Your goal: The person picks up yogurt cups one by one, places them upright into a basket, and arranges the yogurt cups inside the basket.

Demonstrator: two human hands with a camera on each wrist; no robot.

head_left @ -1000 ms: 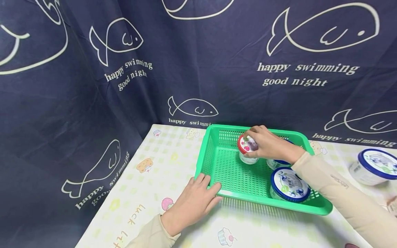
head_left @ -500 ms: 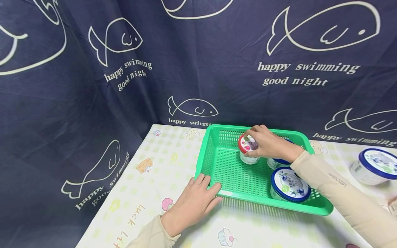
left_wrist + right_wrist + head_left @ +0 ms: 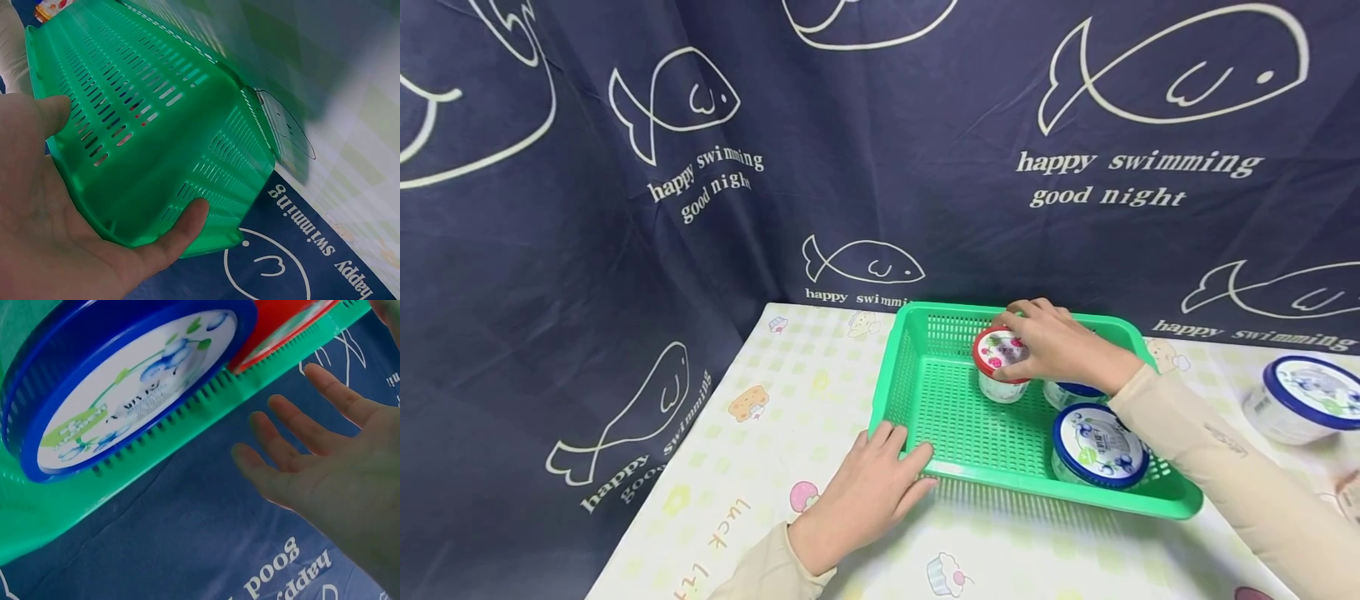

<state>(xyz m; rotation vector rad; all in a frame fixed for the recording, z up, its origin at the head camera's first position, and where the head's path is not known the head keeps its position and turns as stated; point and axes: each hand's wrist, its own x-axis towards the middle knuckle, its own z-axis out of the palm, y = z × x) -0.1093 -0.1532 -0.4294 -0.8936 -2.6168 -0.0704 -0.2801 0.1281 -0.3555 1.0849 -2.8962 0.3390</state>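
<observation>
Left hand (image 3: pixel 867 492) grips basket (image 3: pixel 958 421); right hand (image 3: pixel 1066 346), spread, empty, masks 1 blue-lidded tub (image 3: pixel 1067 396) (partly).

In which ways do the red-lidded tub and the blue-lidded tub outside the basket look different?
The red-lidded tub has red fruits printed on its lid; the outside blue-lidded tub has a bluish print. The red-lidded tub is inside the green basket, while the blue-lidded tub is on the tablecloth. Both are closed, and both lids have white centres.
</observation>
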